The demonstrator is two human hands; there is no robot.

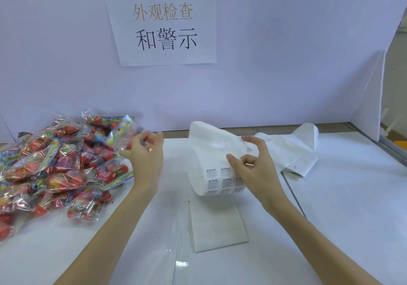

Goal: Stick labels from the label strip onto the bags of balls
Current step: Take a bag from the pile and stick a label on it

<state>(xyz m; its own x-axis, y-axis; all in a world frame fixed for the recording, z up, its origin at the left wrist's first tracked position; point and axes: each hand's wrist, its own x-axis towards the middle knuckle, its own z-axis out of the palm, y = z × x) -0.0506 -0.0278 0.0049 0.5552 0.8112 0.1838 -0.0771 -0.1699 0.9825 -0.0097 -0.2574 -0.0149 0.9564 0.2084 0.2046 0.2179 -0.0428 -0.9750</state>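
A heap of clear bags of balls (55, 165) with red balls and bright printed headers covers the left of the white table. My left hand (145, 152) holds one blurred bag (123, 132) lifted above the heap's right edge. At the centre the folded white label strip (211, 150) arches up, its printed warning labels (220, 176) facing me. My right hand (253, 165) rests on the strip's right side with thumb and forefinger curled at the label rows; whether it pinches a label I cannot tell.
Used white backing paper (220, 227) trails from the strip toward me. More strip (293, 150) lies crumpled at the back right. A white board wall with a paper sign (163, 27) stands behind. A foam panel (370, 99) leans at the right.
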